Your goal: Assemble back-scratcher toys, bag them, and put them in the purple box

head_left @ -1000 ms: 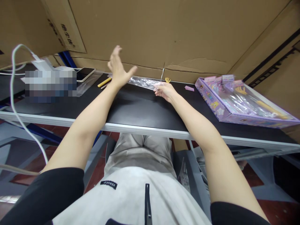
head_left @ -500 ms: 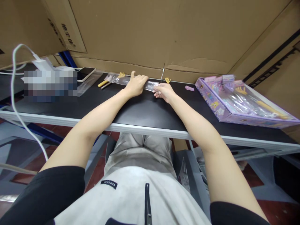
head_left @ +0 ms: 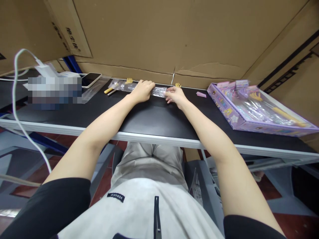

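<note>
A long clear plastic sleeve (head_left: pixel 159 92) lies flat along the back of the black table, in front of me. My left hand (head_left: pixel 142 91) rests over its middle, fingers curled down onto the film. At the sleeve's right end, my right hand (head_left: pixel 175 97) has thumb and fingers closed on the film. Just behind the sleeve's left part shows a yellow claw-shaped head (head_left: pixel 129 80), like a back scratcher's. A yellow handle (head_left: pixel 108 90) pokes out near the sleeve's left end. Another yellow claw head (head_left: pixel 177 85) stands behind my right hand.
To the right is a purple display box (head_left: pixel 229 111) holding wrapped pieces, with a small pink-purple piece (head_left: pixel 201 94) beside it. On the left lie a phone (head_left: pixel 92 79), a clear film and a white charger (head_left: pixel 47 69) with its cable. Cardboard (head_left: pixel 149 36) walls the back.
My left thumb, raised before, has come down beside the fingers, and the hand has shifted slightly left. My right hand stays at the sleeve's right end, its fingers slightly moved.
</note>
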`<state>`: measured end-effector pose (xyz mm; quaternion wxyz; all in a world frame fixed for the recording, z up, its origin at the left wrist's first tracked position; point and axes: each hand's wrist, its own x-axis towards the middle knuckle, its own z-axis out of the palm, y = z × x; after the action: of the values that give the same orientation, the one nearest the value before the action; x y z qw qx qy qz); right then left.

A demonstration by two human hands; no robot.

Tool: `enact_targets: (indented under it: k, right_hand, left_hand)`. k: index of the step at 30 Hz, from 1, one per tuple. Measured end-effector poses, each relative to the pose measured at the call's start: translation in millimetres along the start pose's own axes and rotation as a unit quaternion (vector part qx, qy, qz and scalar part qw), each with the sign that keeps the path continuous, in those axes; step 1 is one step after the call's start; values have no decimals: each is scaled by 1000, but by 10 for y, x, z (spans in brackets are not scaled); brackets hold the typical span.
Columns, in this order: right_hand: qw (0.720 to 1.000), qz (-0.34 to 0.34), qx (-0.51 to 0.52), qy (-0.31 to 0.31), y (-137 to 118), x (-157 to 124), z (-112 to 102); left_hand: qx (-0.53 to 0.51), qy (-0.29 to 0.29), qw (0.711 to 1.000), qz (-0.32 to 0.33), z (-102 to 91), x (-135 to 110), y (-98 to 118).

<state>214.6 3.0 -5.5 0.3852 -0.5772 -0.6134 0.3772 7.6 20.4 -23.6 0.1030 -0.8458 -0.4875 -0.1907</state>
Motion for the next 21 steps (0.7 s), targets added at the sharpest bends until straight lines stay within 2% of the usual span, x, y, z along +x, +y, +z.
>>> enact_targets:
  k: [2,4,6,10,14,21]
  right_hand:
    - [991,-68,-108,45,61,101,-105]
    - [958,-135,-233,94,121,187,-249]
    - [922,-153,-336,117,167,241,-397]
    - [883,-73,-458,71,192,266,-598]
    - [860,11,-510,14,131,235,-658]
    - [835,51,-546,-39,6,140,-715]
  left_hand:
    - [8,-8,1000,-7,-35,-14,-50]
    - [18,-17,1000,-15,-52,-26,-116]
    - [31,-29,999,-26,-49,-32,-183]
    - [50,-66,995,-55,-15,-28,-279]
    - [57,-89,992,-65,-12,-30,-307]
    - [53,-96,992,-68,-18,-35,-327]
